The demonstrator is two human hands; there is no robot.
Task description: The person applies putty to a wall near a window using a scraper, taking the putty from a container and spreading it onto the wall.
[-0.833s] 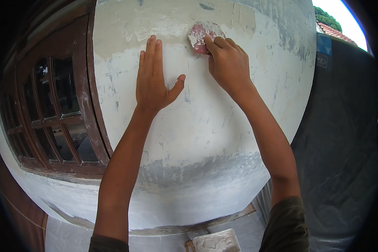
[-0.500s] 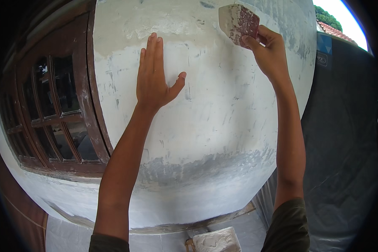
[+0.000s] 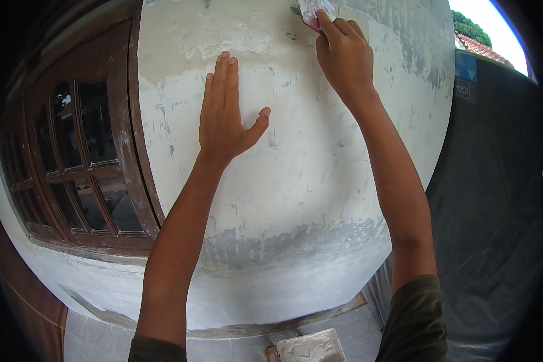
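Note:
My left hand (image 3: 226, 114) lies flat on the white plastered wall (image 3: 295, 199), fingers together and pointing up, thumb spread to the right; it holds nothing. My right hand (image 3: 344, 54) is raised near the top edge of the view and presses a small reddish sanding pad (image 3: 314, 12) smeared with white filler against the wall. Only the pad's lower part shows; the rest is cut off by the frame. The wall is patchy white with grey streaks and a darker grey band lower down.
A dark brown wooden window (image 3: 78, 163) with several glass panes adjoins the wall on the left. A dark tarpaulin (image 3: 495, 199) hangs to the right. A white-coated board or block (image 3: 311, 347) lies on the tiled floor below. Trees and a tiled roof (image 3: 482, 45) show at top right.
My right hand has slid the pad up the wall, from beside my left hand's fingertips to the top edge of the view. My left hand has stayed in place.

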